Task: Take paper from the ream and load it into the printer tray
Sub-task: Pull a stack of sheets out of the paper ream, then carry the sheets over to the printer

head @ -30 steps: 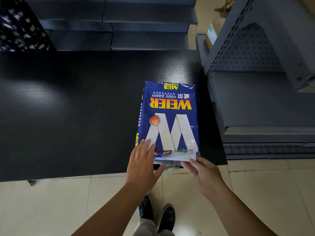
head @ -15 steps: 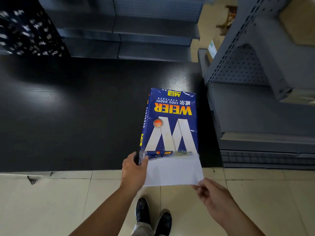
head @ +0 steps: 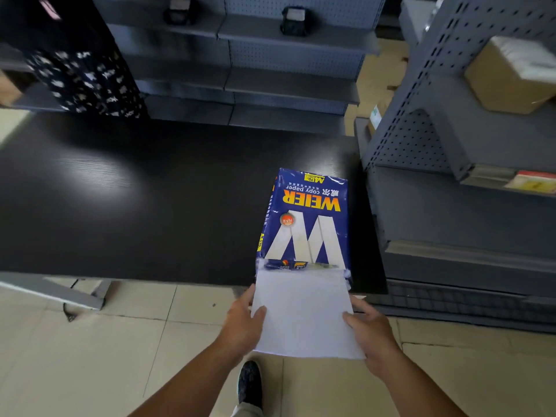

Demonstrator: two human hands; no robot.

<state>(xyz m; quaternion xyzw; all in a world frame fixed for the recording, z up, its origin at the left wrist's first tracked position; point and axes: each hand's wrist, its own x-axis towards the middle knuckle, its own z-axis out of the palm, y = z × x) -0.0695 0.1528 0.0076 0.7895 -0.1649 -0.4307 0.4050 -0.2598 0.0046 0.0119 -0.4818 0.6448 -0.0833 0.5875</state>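
Observation:
A blue ream of copy paper (head: 305, 219) lies on the black table (head: 135, 206) near its front right corner, its near end torn open. White paper (head: 302, 314) sticks out of that opening toward me, past the table edge. My left hand (head: 242, 322) grips the paper's left edge, thumb on top. My right hand (head: 371, 331) grips its right edge. No printer or tray is in view.
Grey metal shelving (head: 451, 188) stands right of the table with a cardboard box (head: 508, 76) on it. More grey shelves (head: 270, 73) run behind the table. A dark patterned cloth (head: 84, 79) hangs at the back left. My shoe (head: 249, 383) shows on the tiled floor.
The paper has slid farther out of the ream toward me. My left hand left the wrapper and took the paper's left edge; my right hand shifted to its right edge.

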